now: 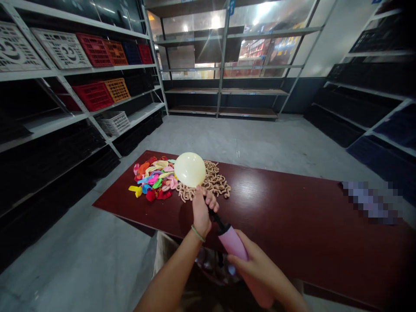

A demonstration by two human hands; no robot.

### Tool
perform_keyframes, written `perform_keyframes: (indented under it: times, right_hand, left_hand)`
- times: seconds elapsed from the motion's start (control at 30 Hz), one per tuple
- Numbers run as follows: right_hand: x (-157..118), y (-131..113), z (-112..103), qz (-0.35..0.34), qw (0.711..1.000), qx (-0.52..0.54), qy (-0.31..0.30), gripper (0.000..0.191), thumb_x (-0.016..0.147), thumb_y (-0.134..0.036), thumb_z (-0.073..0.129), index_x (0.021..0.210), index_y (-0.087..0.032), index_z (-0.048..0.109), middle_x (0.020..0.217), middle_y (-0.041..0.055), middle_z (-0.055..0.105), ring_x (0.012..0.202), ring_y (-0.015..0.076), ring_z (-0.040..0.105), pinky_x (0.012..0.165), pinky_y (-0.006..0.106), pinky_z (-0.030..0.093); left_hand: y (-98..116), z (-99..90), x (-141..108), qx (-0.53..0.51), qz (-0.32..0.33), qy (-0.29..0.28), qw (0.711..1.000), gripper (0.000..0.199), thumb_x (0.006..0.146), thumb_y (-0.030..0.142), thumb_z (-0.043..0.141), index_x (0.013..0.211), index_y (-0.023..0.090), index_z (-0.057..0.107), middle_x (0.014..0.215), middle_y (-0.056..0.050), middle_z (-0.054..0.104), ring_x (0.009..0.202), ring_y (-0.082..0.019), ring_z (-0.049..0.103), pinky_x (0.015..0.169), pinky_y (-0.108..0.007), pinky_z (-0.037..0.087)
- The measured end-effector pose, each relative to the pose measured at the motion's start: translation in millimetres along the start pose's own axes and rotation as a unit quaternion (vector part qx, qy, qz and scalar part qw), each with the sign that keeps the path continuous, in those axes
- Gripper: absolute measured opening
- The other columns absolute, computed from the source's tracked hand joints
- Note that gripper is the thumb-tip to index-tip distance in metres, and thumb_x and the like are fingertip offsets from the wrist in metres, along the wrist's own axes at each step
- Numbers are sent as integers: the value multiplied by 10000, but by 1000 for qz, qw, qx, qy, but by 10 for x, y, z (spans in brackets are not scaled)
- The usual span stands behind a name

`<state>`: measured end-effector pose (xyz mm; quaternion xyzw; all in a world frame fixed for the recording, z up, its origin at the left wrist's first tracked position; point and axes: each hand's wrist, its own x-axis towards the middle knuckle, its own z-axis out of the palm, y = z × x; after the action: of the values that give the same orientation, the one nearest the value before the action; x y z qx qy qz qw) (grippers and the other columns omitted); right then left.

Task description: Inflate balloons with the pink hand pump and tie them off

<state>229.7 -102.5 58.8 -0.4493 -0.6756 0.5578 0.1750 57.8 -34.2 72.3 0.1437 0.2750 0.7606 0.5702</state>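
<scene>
Pink hand pump [232,242] gripped closed in my right hand [260,271]; my left hand [201,212] pinches the pale yellow balloon [190,170] at its neck on the black nozzle [216,219], above the counter [292,216], beside loose colourful balloons [152,177] and tan modelling balloons [211,180].
</scene>
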Motion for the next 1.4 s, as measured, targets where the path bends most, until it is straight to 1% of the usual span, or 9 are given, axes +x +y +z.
perform_keyframes:
  times: [0.07,0.17,0.37,0.53,0.67,0.83,0.93,1.27,1.4]
  right_hand:
    - [98,-13,47,5,1000,-2,8,511,794,-275,613,1289,-182,526,1081,71,684,954,248,634,877,391,496]
    - [130,-14,94,-13,1000,7,17,548,785,-256,611,1318,-188,508,1198,85,652,1026,252,619,908,385,481]
    - [-145,80,20,-11,1000,13,-11,599,798,-238,622,1378,-199,476,1372,107,566,1216,271,547,1052,402,397]
    - [-285,138,-56,-3,1000,-5,-18,591,823,-263,625,1390,-216,463,1391,106,551,1236,273,535,1069,415,386]
    - [-159,74,-54,-8,1000,-8,-17,568,816,-281,630,1362,-216,487,1334,108,587,1182,273,565,1025,417,426]
    - [86,-39,7,-12,1000,0,5,516,792,-302,641,1285,-186,542,1080,82,684,1028,272,618,921,417,483]
    - [130,-96,55,-7,1000,8,10,498,779,-281,636,1260,-180,558,1026,68,689,999,268,622,904,412,484]
    - [-259,91,-9,6,999,34,-28,587,803,-307,652,1359,-188,505,1348,116,585,1210,286,551,1059,437,400]
    - [-311,126,-78,7,999,19,-38,608,808,-318,650,1383,-198,496,1369,117,575,1225,294,545,1065,446,400]
  left_hand:
    - [-57,-13,-42,9,-12,2,1000,365,932,477,534,735,196,410,513,84,312,375,-56,290,362,-177,273]
    - [-29,-43,-22,16,-13,-1,1000,362,937,469,531,732,194,416,506,82,319,373,-56,299,364,-177,271]
    - [229,-102,178,6,39,-2,999,333,957,426,515,740,190,428,540,76,320,395,-58,316,376,-184,287]
    - [330,-109,274,-8,59,0,998,323,951,405,534,738,188,427,553,76,318,400,-55,303,373,-187,288]
    - [195,-44,175,-7,38,-8,999,339,938,442,547,742,193,427,542,79,307,393,-54,299,368,-178,280]
    - [-60,-13,-54,9,-7,0,1000,355,945,460,521,732,192,428,517,77,319,378,-58,305,359,-179,279]
    - [-90,-39,-100,15,-11,-6,1000,363,935,477,533,734,192,431,520,76,327,381,-59,315,360,-176,285]
    - [454,-70,275,-15,51,-5,999,308,960,388,526,744,190,429,545,80,301,394,-57,298,366,-176,288]
    - [501,-54,307,-28,54,-6,998,321,959,401,525,741,190,421,538,85,276,392,-53,279,360,-171,269]
